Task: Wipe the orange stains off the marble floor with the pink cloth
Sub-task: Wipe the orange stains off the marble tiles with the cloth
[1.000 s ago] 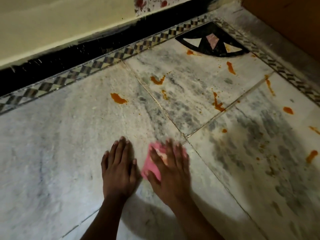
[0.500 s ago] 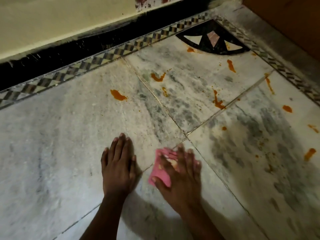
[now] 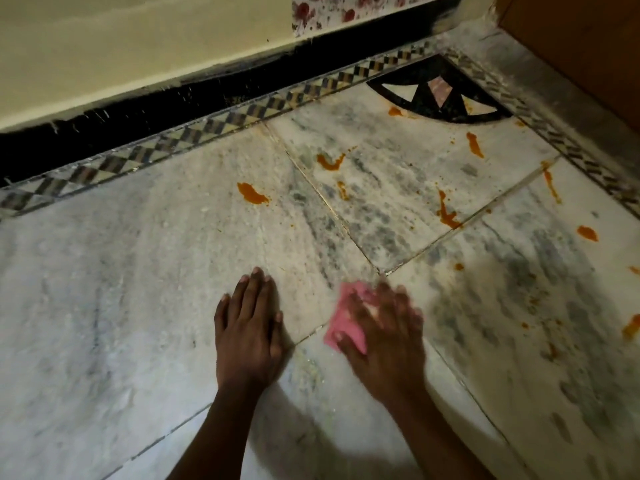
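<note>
**Right hand on cloth, most stains still ahead**

Right hand [image 3: 384, 327] flat on the pink cloth [image 3: 341, 323], fingers spread and pressing it to the floor [image 3: 104, 306], near the joint where slabs meet; blurred, so prob. mid-wipe. Left hand [image 3: 247, 336] just beside, palm down, fingers straight, holding nothing, likely as support.

Progress, judged from the floor now:
- Marble close to both hands w/o visible orange; looks done or was never dirty, cannot tell which.
- Still to wipe: blob [image 3: 252, 194] ahead of left hand, curved smear [image 3: 330, 162] further up, streak [image 3: 446, 213] on the joint, long drop [image 3: 474, 144] near the inlay [image 3: 436, 95], spot [image 3: 587, 233] at right, patch [image 3: 630, 327] at far right edge, plus small specks on the right slab.
- So approx. early stage; most stains untouched.

Room and edges:
- Open floor fwd and to the right, nothing standing in the way.
- Checkered border [image 3: 242, 116] and black skirting [image 3: 138, 112] close the far side; wooden panel [image 3: 588, 46] closes the corner at top right.
- Stains near inlay sit close to that corner, so shorter strokes prob. needed there.
- Joints between slabs may hold residue; cloth edge may be needed.
</note>
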Motion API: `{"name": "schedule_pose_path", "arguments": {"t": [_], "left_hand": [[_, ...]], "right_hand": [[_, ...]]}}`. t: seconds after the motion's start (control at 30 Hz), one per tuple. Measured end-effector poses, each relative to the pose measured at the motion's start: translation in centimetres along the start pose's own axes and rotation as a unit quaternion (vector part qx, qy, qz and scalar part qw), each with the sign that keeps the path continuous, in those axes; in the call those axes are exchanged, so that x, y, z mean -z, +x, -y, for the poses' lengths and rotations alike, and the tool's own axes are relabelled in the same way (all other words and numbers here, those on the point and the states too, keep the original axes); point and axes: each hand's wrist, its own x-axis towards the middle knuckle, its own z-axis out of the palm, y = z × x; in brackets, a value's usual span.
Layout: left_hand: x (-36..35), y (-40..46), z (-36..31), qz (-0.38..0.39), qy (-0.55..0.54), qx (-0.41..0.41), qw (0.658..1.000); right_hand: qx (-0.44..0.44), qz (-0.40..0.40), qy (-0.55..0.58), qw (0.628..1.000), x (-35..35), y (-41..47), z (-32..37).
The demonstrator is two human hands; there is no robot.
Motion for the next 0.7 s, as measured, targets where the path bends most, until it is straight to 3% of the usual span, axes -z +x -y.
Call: {"name": "schedule_pose_path", "arguments": {"t": [0.07, 0.13, 0.23, 0.37, 0.53, 0.7], "left_hand": [[-0.3, 0.1, 0.1, -0.003, 0.001, -0.001, 1.0], [-0.5, 0.0, 0.2, -0.003, 0.006, -0.006, 1.0], [-0.6, 0.1, 0.3, 0.0, 0.003, 0.001, 1.0], [1.6, 1.0, 0.6, 0.006, -0.041, -0.007, 0.999], [4.3, 8.8, 5.5, -0.012, -0.001, 0.038, 0.999], [2.5, 12.0, 9.2, -0.036, 0.026, 0.083, 0.996]], "right_hand": [[-0.132, -0.019, -0.004, 0.991, -0.4, 2.8, -0.4], [-0.205, -0.056, 0.025, 0.977, -1.0, 7.6, 1.8], [-0.127, -0.029, 0.041, 0.991, -1.5, 12.1, 5.0], [-0.004, -0.008, 0.005, 1.0, -0.7, 9.8, 3.6], [-0.021, -0.098, -0.035, 0.994, -0.4, 9.3, 2.4], [-0.122, -0.103, 0.021, 0.987, -3.2, 13.5, 8.0]]}}
